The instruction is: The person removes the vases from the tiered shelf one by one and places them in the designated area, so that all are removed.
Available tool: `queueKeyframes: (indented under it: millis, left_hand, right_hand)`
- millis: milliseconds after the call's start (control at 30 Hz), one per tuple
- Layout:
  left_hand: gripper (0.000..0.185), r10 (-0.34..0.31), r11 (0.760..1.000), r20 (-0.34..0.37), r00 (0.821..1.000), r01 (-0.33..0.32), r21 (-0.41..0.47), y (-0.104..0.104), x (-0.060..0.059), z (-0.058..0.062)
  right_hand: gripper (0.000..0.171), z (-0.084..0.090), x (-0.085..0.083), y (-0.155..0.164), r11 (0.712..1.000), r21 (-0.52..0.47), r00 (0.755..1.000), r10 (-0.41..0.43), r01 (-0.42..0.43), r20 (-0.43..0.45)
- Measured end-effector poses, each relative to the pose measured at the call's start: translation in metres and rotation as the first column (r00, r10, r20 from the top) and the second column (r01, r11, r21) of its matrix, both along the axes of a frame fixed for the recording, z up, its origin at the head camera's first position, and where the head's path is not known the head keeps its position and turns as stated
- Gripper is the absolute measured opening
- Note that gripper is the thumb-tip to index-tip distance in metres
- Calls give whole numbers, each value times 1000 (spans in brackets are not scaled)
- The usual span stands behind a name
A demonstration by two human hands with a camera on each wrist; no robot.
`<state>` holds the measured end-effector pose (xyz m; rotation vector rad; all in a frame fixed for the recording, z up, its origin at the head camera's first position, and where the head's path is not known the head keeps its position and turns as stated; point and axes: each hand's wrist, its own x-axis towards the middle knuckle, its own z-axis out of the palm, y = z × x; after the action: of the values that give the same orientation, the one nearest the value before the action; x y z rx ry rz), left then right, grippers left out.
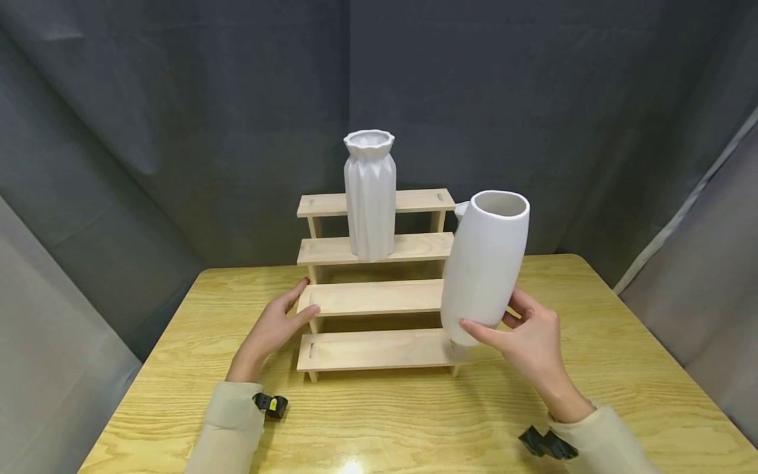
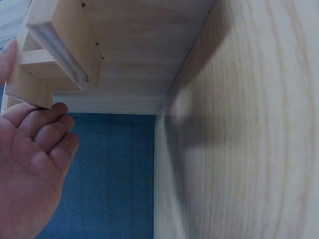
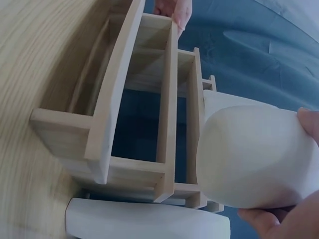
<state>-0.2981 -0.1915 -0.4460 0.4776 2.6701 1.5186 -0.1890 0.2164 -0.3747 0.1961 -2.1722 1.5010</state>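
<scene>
A smooth white vase (image 1: pixel 485 270) is held up by my right hand (image 1: pixel 535 342) at the right end of a wooden stepped shelf (image 1: pixel 373 297). The thumb lies on the vase's near side low down, the fingers round its far side. Its mouth points up, and the body leans slightly to the right. My left hand (image 1: pixel 272 329) grips the left end of the second board from the bottom, thumb on top and fingers curled by the board's end in the left wrist view. A white pleated vase (image 1: pixel 371 197) stands upright on the third board.
Another white vase (image 3: pixel 144 219) stands beside the shelf's right side; in the head view only a bit of its rim (image 1: pixel 462 209) shows behind the held vase. The shelf rests on a wood-grain table (image 1: pixel 367 421). Dark grey curtain (image 1: pixel 266 99) hangs behind.
</scene>
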Motion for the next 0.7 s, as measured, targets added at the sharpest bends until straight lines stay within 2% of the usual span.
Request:
queueKeyframes:
  millis: [467,700]
  left_hand:
    - [85,17,1000,40,999,-18,15,0,2,2]
    - [86,-2,1000,20,1000,2,5,-1,0,0]
  right_hand:
    - [73,-9,-1,13,998,-28,999,-53,53,-12]
    - [75,-13,-2,19,996,-39,996,-86,86,10]
